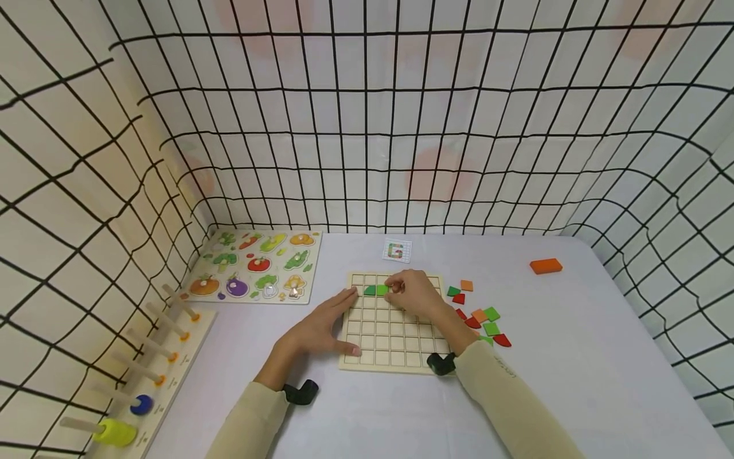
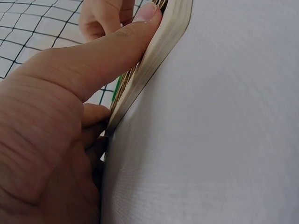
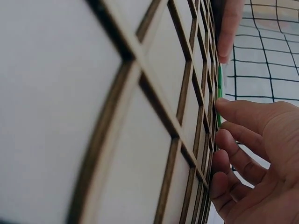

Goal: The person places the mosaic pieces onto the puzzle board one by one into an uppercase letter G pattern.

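1. A pale wooden square-celled grid board point(image 1: 369, 344) lies on the white cloth-covered tabletop point(image 1: 573, 357); a dark green piece with one slanted side point(image 1: 369, 290) and a light green square piece point(image 1: 381, 289) sit side by side near its far edge.
2. The left hand point(image 1: 321, 328) rests spread along the board's left edge, thumb near the close corner, gripping nothing.
3. The right hand point(image 1: 415, 294), fingers bent, touches the light green square; whether it pinches it, I cannot tell.
4. The right forearm and its black wrist device point(image 1: 441, 364) hide part of the board's right side.
5. Right of the board are scattered red, orange and green flat pieces point(image 1: 491, 329), some partly covered by the forearm; farther right lies an orange rectangular block point(image 1: 546, 266).
6. Beyond the board is a white card with a coloured grid pattern point(image 1: 397, 251), then a black wire mesh point(image 1: 373, 90).
7. Left of the board are a white vegetable-picture puzzle point(image 1: 278, 268) and a pale peg rack point(image 1: 189, 325) holding yellow, blue and orange parts.
8. Print on the rack and right sleeve point(image 1: 516, 395) is too small to read.
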{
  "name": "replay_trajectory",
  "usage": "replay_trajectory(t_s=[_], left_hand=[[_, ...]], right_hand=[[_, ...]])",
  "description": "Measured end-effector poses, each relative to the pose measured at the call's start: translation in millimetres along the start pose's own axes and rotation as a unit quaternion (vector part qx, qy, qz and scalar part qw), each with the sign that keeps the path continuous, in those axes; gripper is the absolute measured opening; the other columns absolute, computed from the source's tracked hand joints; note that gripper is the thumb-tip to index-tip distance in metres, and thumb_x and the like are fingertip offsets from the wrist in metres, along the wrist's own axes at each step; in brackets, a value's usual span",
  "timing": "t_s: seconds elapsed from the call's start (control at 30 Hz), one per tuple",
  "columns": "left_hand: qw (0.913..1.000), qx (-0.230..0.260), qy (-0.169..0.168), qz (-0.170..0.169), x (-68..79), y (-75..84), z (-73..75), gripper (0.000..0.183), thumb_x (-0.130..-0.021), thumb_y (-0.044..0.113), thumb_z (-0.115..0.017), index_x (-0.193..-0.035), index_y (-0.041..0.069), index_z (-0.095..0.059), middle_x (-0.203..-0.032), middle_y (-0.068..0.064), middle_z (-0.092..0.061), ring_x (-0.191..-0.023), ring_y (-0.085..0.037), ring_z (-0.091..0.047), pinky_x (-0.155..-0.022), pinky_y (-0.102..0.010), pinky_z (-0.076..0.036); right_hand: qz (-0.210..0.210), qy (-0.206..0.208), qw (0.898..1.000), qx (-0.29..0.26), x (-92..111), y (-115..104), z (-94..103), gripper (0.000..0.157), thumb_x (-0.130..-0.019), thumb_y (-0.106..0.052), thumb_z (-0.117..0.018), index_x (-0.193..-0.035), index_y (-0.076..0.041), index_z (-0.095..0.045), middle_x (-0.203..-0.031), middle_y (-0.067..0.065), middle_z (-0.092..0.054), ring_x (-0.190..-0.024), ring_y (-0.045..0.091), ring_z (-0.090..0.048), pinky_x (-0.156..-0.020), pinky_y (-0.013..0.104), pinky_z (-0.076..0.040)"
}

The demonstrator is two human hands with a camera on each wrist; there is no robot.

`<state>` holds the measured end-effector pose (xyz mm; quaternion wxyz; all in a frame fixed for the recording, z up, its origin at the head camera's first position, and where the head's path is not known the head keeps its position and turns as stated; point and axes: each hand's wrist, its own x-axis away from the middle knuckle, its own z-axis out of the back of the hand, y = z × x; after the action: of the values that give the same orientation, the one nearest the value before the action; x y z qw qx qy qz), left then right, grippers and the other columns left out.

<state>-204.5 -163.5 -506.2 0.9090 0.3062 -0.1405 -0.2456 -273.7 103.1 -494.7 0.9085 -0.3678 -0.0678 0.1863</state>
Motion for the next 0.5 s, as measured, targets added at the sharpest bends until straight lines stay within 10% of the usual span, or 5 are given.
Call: replay_trajectory(t_s=[0.5], left_hand=[[1.0, 0.004, 0.004, 0.003, -1.9, -1.7, -1.5, 0.12, -0.072, 0.058, -0.089, -0.166, 0.02, -0.023, -0.174, 0.008, -0.013, -0.162, -0.021, -0.01, -0.13, -0.053, -0.019]], right_hand=[[0.0, 0.043, 0.999, -0.024, 28.0, 27.1, 38.6, 0.033, -0.093, -0.025, -0.078, -0.118, -0.005, -0.077, -0.094, 0.005, -0.07, -0.083, 0.018, -0.06, -0.072, 0.031, -0.051]])
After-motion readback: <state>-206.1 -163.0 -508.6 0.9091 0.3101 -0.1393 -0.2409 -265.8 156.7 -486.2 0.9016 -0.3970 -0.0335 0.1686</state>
